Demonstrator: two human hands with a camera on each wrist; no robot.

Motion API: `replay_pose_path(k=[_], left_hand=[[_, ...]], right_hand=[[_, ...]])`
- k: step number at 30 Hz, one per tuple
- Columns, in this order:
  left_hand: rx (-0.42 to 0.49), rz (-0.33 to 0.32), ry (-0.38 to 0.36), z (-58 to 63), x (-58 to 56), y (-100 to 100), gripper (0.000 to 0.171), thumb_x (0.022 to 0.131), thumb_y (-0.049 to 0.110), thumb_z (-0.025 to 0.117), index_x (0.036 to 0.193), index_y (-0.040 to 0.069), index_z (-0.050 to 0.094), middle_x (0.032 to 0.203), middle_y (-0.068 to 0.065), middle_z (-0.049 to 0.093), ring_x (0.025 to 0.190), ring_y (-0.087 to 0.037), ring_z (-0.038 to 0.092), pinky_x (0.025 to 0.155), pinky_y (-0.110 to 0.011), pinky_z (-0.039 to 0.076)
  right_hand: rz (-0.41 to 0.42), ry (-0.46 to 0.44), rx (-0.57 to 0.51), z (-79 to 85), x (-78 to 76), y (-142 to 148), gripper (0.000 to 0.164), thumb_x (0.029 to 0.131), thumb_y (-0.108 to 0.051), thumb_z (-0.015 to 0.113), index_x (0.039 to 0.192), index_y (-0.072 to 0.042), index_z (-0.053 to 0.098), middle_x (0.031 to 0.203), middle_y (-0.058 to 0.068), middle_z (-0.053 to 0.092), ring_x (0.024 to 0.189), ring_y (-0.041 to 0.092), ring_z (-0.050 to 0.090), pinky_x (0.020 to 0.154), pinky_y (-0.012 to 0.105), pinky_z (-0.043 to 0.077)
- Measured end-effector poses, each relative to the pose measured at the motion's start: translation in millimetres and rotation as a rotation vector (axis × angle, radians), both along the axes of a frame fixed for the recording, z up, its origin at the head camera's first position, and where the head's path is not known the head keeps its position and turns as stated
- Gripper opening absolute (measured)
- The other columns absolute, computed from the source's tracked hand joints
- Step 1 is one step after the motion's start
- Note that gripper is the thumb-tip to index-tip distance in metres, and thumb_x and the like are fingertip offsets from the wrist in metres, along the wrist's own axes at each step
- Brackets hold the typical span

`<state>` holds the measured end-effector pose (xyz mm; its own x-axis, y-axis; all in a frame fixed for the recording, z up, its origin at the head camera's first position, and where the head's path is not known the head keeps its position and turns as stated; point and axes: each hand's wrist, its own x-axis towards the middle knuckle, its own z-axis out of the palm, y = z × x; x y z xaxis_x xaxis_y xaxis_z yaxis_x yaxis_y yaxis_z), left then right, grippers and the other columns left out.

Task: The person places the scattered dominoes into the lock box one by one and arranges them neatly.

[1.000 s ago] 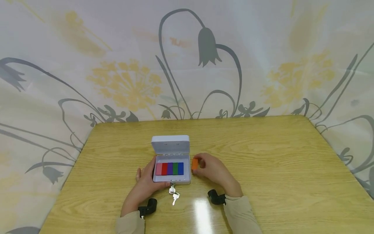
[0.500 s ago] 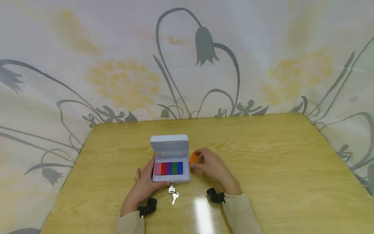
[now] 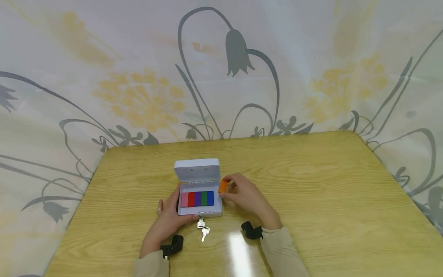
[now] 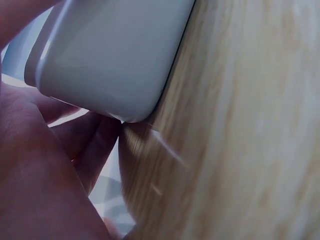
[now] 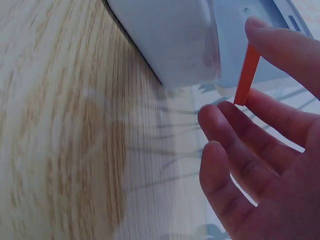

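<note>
A small white cash box [image 3: 212,210] stands on the table with its lid [image 3: 198,174] raised. Inside it, flat pink, red, purple [image 3: 197,199], green and blue domino-like blocks lie side by side in a row. My left hand [image 3: 170,212] grips the box's left side, thumb along the front. In the left wrist view, its fingers [image 4: 95,145] reach round the box's corner. Beside the box's right rim, my right hand [image 3: 245,195] pinches a thin orange domino-like block [image 3: 223,186] between thumb and fingers. The right wrist view shows that block [image 5: 246,77] edge-on, tilted.
A key [image 3: 200,222] sits in the lock at the box's front, and a second key [image 3: 205,233] hangs from it onto the wood-grain table [image 3: 311,184]. A flower-patterned curtain [image 3: 221,77] rises behind the table. Each wrist wears a black camera mount [image 3: 252,231].
My right hand has lifted the orange block from beside the box up to its right rim, and the block has tilted. My left hand keeps its grip. The head view has shifted slightly.
</note>
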<state>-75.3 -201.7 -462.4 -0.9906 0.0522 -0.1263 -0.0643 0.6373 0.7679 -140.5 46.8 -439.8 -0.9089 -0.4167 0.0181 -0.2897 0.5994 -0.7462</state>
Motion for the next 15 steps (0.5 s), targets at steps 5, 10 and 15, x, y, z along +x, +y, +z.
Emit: replay_pose_path(k=[5,10,15], left_hand=[[-0.006,-0.003,0.017,-0.6,-1.3,1.9,0.109,0.059,0.055,0.074,0.143,0.028,0.011,0.143,-0.002,0.025,0.128,-0.027,0.023,0.098,-0.052,-0.015],[-0.014,0.003,0.005,-0.5,-0.9,2.0,0.110,0.059,0.055,0.074,0.143,0.028,0.010,0.143,-0.004,0.026,0.128,-0.027,0.023,0.098,-0.051,-0.016],[-0.019,0.014,-0.002,0.0,0.1,0.4,0.111,0.058,0.056,0.074,0.143,0.029,0.009,0.143,-0.004,0.025,0.128,-0.028,0.022,0.098,-0.051,-0.015]], right_hand=[[0.026,0.011,-0.013,-0.7,0.6,-1.3,0.045,0.076,-0.036,0.069,0.113,-0.014,0.055,0.102,-0.004,0.052,0.087,0.012,0.053,0.073,0.029,0.043],[0.051,0.004,-0.018,-3.3,1.7,-3.7,0.045,0.078,-0.033,0.068,0.115,-0.013,0.054,0.115,-0.002,0.051,0.102,0.014,0.051,0.087,0.032,0.041],[0.083,-0.002,-0.004,-3.4,1.5,-6.3,0.048,0.079,-0.032,0.067,0.120,-0.012,0.052,0.123,-0.001,0.050,0.111,0.015,0.046,0.093,0.034,0.037]])
